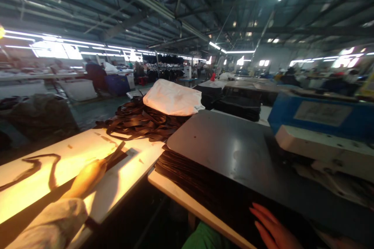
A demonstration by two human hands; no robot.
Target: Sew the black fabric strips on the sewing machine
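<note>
My left hand (89, 175) reaches over the brightly lit white table (78, 151) at the left. Its fingers are closed round the end of a dark strip (115, 155). A loose dark strip (54, 167) curls on the table farther left. At the lower right, my right hand (273, 227) lies on black fabric with its fingers spread. A stack of dark fabric pieces (187, 171) sits under the smooth grey plate (216, 144). Behind the white table, a heap of dark straps (137, 120) has a white bundle (173, 97) on top.
A sewing machine (321, 148) stands at the right, before a blue panel (330, 114). Folded black fabric (238, 107) lies behind the grey plate. A blue bin (117, 84) and a person (96, 74) are farther back at the left. Green cloth (204, 237) shows below the table edge.
</note>
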